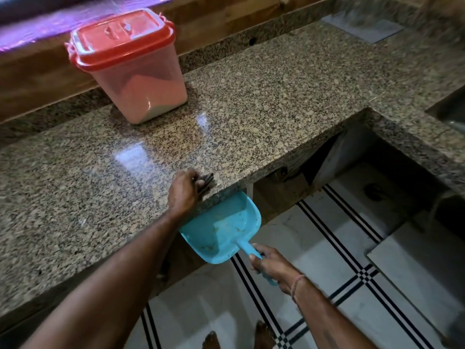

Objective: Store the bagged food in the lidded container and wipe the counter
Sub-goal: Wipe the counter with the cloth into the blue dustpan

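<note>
A clear plastic container [136,79] with a red lid closed on it stands at the back left of the speckled granite counter [251,96]. Something pale pink shows through its wall. My left hand [185,191] rests at the counter's front edge, shut on a small dark object [206,182] that looks like a brush or scraper. Just below that edge my right hand [270,265] grips the handle of a light blue dustpan [224,227]. The pan holds a few crumbs.
The counter turns along the right side, where a sink corner [450,114] shows. Below are open dark cabinet spaces [339,167] and a white tiled floor [327,248] with black stripes. A wooden backsplash [214,18] runs behind the container. My bare feet show at the bottom.
</note>
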